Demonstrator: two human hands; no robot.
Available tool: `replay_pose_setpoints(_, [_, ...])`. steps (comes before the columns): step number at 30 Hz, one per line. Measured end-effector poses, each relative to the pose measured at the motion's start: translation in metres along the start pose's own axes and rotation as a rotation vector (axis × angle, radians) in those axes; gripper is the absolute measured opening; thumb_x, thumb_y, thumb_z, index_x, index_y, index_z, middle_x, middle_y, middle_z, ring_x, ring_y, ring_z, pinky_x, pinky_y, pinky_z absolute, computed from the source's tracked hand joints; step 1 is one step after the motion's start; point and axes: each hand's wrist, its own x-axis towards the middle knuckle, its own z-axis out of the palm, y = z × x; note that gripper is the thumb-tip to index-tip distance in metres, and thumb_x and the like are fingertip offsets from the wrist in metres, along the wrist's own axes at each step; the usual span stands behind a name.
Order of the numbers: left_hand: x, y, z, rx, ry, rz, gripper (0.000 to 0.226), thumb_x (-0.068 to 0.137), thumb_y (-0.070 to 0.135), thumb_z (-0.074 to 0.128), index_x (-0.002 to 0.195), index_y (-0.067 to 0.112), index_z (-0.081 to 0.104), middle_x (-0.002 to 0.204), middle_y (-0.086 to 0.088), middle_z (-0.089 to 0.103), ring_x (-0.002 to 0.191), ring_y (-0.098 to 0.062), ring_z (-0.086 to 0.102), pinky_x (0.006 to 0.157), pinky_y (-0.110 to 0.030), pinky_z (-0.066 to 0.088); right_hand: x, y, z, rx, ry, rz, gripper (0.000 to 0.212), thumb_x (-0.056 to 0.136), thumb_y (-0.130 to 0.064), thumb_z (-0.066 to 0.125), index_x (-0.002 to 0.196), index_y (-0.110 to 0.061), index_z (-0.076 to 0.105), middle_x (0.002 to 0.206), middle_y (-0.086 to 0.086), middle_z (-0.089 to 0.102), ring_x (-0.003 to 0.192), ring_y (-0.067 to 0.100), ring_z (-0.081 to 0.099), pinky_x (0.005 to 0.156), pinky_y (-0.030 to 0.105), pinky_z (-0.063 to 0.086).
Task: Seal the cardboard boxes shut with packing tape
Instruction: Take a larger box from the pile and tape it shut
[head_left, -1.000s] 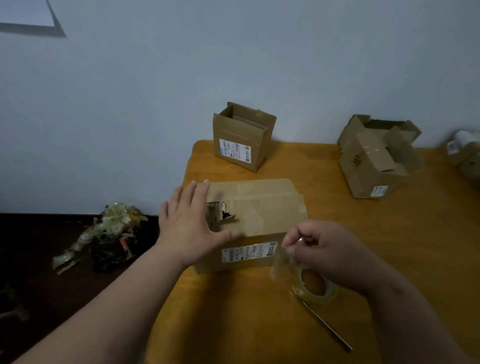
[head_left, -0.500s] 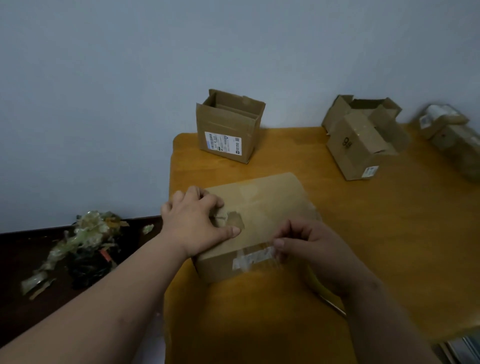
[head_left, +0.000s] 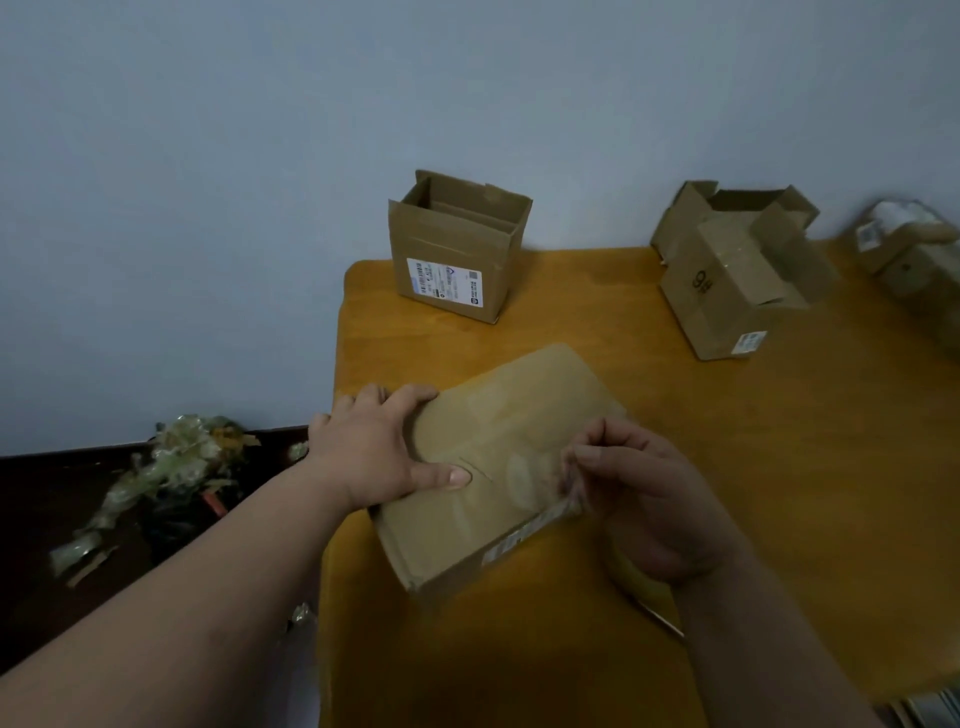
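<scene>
Cardboard box (head_left: 498, 467) closed, left hand (head_left: 374, 457) fingers flat on it, right hand (head_left: 644, 493) fingers pinching clear tape (head_left: 569, 480).

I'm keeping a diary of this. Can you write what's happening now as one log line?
step: taping box | left hand: steadies box | right hand: pinches tape | flaps: closed

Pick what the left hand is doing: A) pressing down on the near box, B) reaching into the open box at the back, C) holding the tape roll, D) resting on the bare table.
A: the left hand lies on top of the near box, thumb pressed on it.
</scene>
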Motion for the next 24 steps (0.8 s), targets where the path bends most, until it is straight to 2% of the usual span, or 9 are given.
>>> replay_pose_setpoints(3, [-0.006, 0.005, 0.009, -0.013, 0.063, -0.046, 0.108, 0.049, 0.094, 0.054, 0.142, 0.050, 0.021, 0.135, -0.001, 0.041, 0.128, -0.029, 0.039, 0.107, -0.051, 0.034, 0.008, 0.005, -0.004, 0.119, 0.008, 0.026, 0.010, 0.071, -0.005, 0.063, 0.064, -0.007, 0.056, 0.053, 0.012, 0.049, 0.060, 0.027, 0.051, 0.075, 0.037, 0.047])
replay_pose_setpoints(5, [-0.010, 0.009, 0.016, -0.017, 0.078, -0.069, 0.109, 0.048, 0.095, 0.053, 0.141, 0.046, 0.023, 0.132, -0.001, 0.043, 0.126, -0.028, 0.042, 0.105, -0.050, 0.038, 0.012, 0.007, -0.008, 0.211, -0.017, 0.037, 0.022, 0.063, -0.008, 0.078, 0.064, -0.008, 0.056, 0.051, 0.011, 0.048, 0.060, 0.028, 0.044, 0.082, 0.045, 0.040])
replay_pose_setpoints(9, [-0.015, 0.017, 0.026, -0.168, 0.013, -0.158, 0.113, 0.046, 0.092, 0.061, 0.138, 0.038, 0.026, 0.129, -0.001, 0.044, 0.118, -0.025, 0.048, 0.095, -0.045, 0.048, 0.016, 0.006, -0.015, 0.327, -0.076, 0.061, 0.035, 0.050, -0.020, 0.092, 0.065, -0.010, 0.062, 0.056, 0.009, 0.054, 0.062, 0.026, 0.054, 0.082, 0.048, 0.039])
replay_pose_setpoints(13, [-0.024, 0.026, 0.037, -0.261, 0.021, -0.203, 0.106, 0.051, 0.087, 0.065, 0.136, 0.034, 0.030, 0.122, 0.001, 0.040, 0.115, -0.025, 0.050, 0.087, -0.039, 0.049, 0.017, -0.002, -0.012, 0.313, -0.133, 0.070, 0.036, 0.048, -0.026, 0.094, 0.064, -0.009, 0.065, 0.055, 0.007, 0.055, 0.065, 0.023, 0.063, 0.081, 0.049, 0.046])
replay_pose_setpoints(15, [-0.029, 0.027, 0.043, -0.286, 0.076, -0.198, 0.103, 0.052, 0.087, 0.063, 0.134, 0.034, 0.032, 0.120, 0.003, 0.040, 0.113, -0.024, 0.049, 0.087, -0.039, 0.049, 0.016, -0.005, -0.012, 0.276, -0.186, 0.069, 0.038, 0.053, -0.026, 0.093, 0.064, -0.009, 0.061, 0.055, 0.006, 0.054, 0.065, 0.023, 0.062, 0.085, 0.057, 0.051])
replay_pose_setpoints(17, [-0.031, 0.027, 0.046, -0.296, 0.120, -0.176, 0.101, 0.054, 0.086, 0.063, 0.134, 0.033, 0.033, 0.123, 0.003, 0.042, 0.112, -0.021, 0.048, 0.088, -0.039, 0.049, 0.016, -0.010, -0.014, 0.197, -0.270, 0.087, 0.035, 0.059, -0.025, 0.091, 0.065, -0.011, 0.060, 0.057, 0.006, 0.055, 0.065, 0.022, 0.062, 0.093, 0.064, 0.046])
replay_pose_setpoints(19, [-0.031, 0.027, 0.045, -0.306, 0.129, -0.158, 0.098, 0.059, 0.082, 0.065, 0.136, 0.030, 0.035, 0.126, 0.003, 0.043, 0.112, -0.019, 0.046, 0.090, -0.039, 0.048, 0.015, -0.016, -0.016, 0.094, -0.358, 0.133, 0.033, 0.060, -0.024, 0.091, 0.068, -0.010, 0.062, 0.060, 0.009, 0.059, 0.067, 0.024, 0.064, 0.089, 0.060, 0.053])
replay_pose_setpoints(22, [-0.026, 0.028, 0.040, -0.316, 0.121, -0.146, 0.095, 0.062, 0.076, 0.070, 0.136, 0.027, 0.036, 0.127, 0.003, 0.042, 0.112, -0.017, 0.046, 0.093, -0.040, 0.048, 0.013, -0.025, -0.015, -0.054, -0.539, 0.204, 0.032, 0.066, -0.023, 0.088, 0.077, -0.008, 0.062, 0.068, 0.015, 0.066, 0.072, 0.027, 0.069, 0.070, 0.037, 0.057])
replay_pose_setpoints(24, [-0.023, 0.030, 0.037, -0.319, 0.111, -0.132, 0.094, 0.062, 0.071, 0.074, 0.136, 0.026, 0.037, 0.128, 0.001, 0.041, 0.111, -0.017, 0.045, 0.094, -0.039, 0.047, 0.014, -0.028, -0.012, -0.098, -0.654, 0.276, 0.029, 0.071, -0.020, 0.084, 0.082, -0.007, 0.060, 0.068, 0.013, 0.068, 0.076, 0.027, 0.070, 0.071, 0.035, 0.056])
